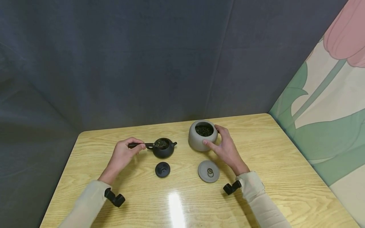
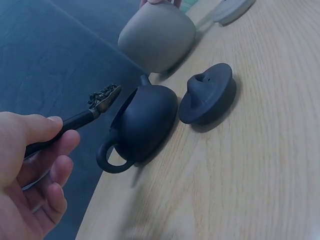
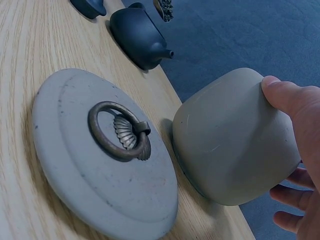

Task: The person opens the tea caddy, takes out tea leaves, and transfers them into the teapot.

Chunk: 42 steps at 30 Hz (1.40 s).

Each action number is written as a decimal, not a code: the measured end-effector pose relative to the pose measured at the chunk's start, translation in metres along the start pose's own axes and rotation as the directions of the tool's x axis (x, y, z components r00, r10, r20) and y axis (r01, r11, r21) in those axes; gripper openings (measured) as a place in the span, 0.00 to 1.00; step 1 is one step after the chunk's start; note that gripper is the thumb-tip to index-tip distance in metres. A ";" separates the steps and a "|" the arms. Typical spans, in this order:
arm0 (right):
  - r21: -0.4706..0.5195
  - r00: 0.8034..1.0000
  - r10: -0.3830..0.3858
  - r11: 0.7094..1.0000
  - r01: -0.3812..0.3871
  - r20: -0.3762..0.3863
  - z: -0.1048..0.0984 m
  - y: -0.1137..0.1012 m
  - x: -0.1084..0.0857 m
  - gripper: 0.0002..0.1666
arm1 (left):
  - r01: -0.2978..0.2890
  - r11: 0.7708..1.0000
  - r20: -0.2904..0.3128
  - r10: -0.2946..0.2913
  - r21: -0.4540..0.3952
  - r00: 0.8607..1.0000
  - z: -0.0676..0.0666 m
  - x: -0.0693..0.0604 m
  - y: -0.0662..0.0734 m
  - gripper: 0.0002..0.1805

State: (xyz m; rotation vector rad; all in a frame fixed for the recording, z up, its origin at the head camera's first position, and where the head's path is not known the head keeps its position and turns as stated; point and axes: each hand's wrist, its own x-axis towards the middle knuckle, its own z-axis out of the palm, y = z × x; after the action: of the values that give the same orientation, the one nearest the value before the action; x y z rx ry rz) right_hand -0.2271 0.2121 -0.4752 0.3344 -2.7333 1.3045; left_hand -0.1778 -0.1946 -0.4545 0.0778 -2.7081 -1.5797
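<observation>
Dark blue-grey fabric (image 1: pixel 148 63) is hanging across the back and left, behind a pale yellow wooden table (image 1: pixel 285 158) with rounded far corners; on the right, a large pink tulip (image 1: pixel 346 34) and green leaves (image 1: pixel 339 142) are covering a cream surface (image 1: pixel 349 85); white glare (image 1: pixel 176 209) is shining on the table's near part

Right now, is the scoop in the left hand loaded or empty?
Loaded: the left wrist view shows dark leaves heaped on the scoop gripped by the left hand near the uncovered black teapot.
</observation>
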 end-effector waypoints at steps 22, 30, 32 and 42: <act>-0.006 1.000 0.002 1.000 -0.002 0.004 0.001 0.001 0.001 0.55 | -0.062 0.981 0.027 0.058 0.185 0.998 0.005 0.004 0.008 0.11; 0.009 1.000 0.005 1.000 -0.005 0.003 0.001 0.001 0.000 0.56 | -0.107 0.957 0.013 0.107 0.271 0.994 0.010 0.006 0.015 0.09; 0.009 1.000 0.006 1.000 -0.006 0.002 0.001 0.001 0.000 0.56 | -0.112 0.948 0.007 0.115 0.298 0.993 0.012 0.006 0.016 0.09; 0.008 1.000 -0.001 1.000 0.001 -0.002 0.002 0.002 0.000 0.55 | -0.149 0.906 0.002 0.161 0.395 0.987 0.015 0.006 0.021 0.09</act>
State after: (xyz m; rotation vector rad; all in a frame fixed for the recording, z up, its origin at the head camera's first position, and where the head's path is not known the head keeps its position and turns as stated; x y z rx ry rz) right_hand -0.2278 0.2119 -0.4774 0.3344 -2.7261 1.3156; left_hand -0.1854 -0.1710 -0.4436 -0.1095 -2.8800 -0.9659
